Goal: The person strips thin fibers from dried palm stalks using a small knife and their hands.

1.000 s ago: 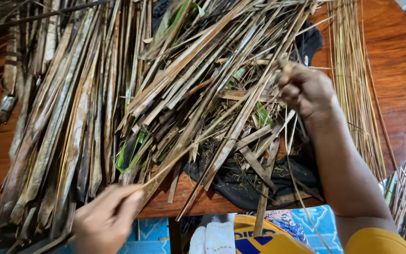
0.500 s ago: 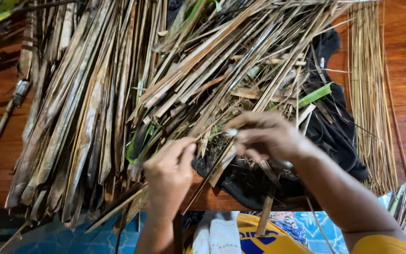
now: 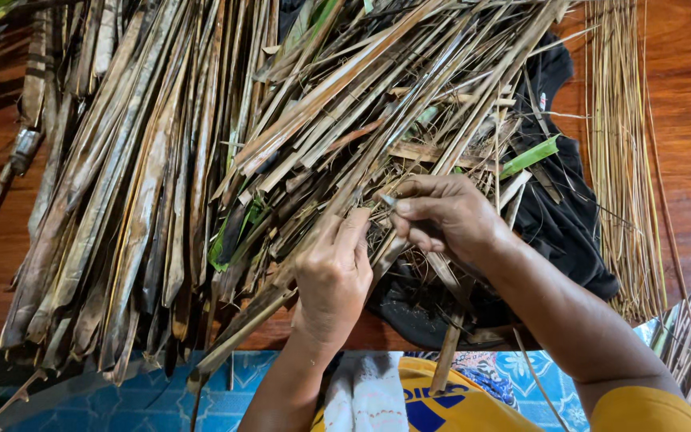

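Step in hand, by look of it: working single dried leaf strip [image 3: 281, 292] out of heap of dry leaves [image 3: 225, 152] at table's [image 3: 685, 112] near edge. Left hand [image 3: 333, 276] closed around strip, thumb up. Right hand [image 3: 445, 216] pinched shut on same strip's upper part (small pale thing at fingertips, unclear). Black cloth [image 3: 569, 224] under heap; thin midribs [image 3: 625, 152] along right edge. Next move likely calls for steady pull along strip, left grip firm.
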